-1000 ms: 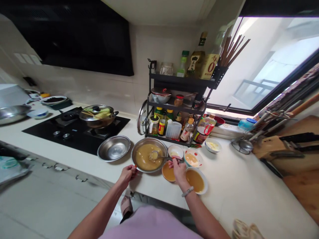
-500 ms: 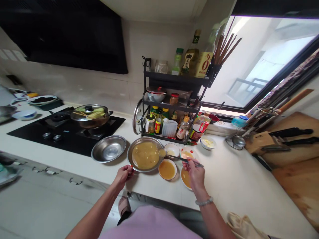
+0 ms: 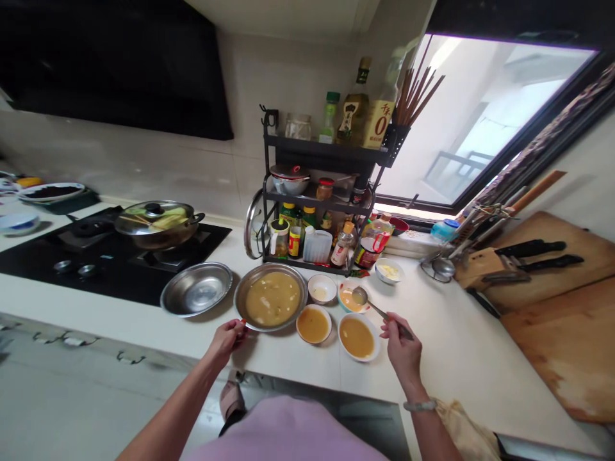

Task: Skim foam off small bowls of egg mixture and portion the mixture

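Note:
My left hand [image 3: 225, 337] grips the near rim of a large steel bowl of yellow-brown soup [image 3: 271, 298] on the counter. My right hand [image 3: 402, 341] is closed on the handle of a metal ladle [image 3: 372, 304], whose scoop hangs over a small bowl with orange-white contents [image 3: 346, 301]. In front of it stand two white bowls filled with soup [image 3: 313, 323] [image 3: 358, 337]. A small white bowl [image 3: 321, 288] sits just behind them.
An empty steel bowl [image 3: 196, 289] lies left of the soup. A lidded pan [image 3: 154, 221] sits on the black hob [image 3: 96, 253]. A black spice rack [image 3: 319, 211] stands behind the bowls. Knife block [image 3: 485, 269] and wooden board [image 3: 571, 307] are at the right.
My right hand has carried the ladle out of the big soup bowl and rightward, over the small bowls. The left hand has stayed on the rim. The view has shifted right.

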### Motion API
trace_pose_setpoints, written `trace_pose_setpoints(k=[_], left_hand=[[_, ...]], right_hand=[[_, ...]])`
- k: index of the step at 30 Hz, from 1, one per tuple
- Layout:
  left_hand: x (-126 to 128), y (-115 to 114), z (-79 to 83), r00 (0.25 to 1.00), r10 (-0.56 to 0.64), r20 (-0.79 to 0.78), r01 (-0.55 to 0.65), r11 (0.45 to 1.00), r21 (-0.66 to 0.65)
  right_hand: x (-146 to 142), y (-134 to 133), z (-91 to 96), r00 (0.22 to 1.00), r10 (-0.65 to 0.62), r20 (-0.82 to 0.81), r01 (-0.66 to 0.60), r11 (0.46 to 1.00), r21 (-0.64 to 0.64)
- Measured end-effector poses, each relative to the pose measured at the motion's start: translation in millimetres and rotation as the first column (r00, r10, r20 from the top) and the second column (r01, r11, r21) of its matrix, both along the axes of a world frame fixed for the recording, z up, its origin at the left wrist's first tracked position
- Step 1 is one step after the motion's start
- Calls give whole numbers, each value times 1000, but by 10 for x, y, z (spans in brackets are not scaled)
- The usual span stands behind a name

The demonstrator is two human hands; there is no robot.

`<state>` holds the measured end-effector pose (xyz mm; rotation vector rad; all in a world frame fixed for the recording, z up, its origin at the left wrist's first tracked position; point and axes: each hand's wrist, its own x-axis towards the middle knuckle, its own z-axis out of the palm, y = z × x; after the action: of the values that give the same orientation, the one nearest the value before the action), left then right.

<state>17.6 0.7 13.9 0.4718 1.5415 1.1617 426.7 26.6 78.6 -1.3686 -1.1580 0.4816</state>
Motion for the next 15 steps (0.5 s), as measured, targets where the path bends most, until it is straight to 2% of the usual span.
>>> trace_pose_setpoints(k=[4,7,12,15], left_hand=[[28,-3,57,1000,7,5,-7,1000,3],[46,-2,85,1000,14,7,-14,1000,4],[54,3,76,1000,18,2,-18,1000,4],[50,6,64,1000,11,-4,-11,1000,7]], right_hand=[[-99,-71,-1,963,195,186,-216,971,100],[-317,-75,35,945,275,175,-300,945,133],[-893,5,17,905,424,36,-425,905,17],[-1213,111,-34,870,489,68,-488,872,-26]])
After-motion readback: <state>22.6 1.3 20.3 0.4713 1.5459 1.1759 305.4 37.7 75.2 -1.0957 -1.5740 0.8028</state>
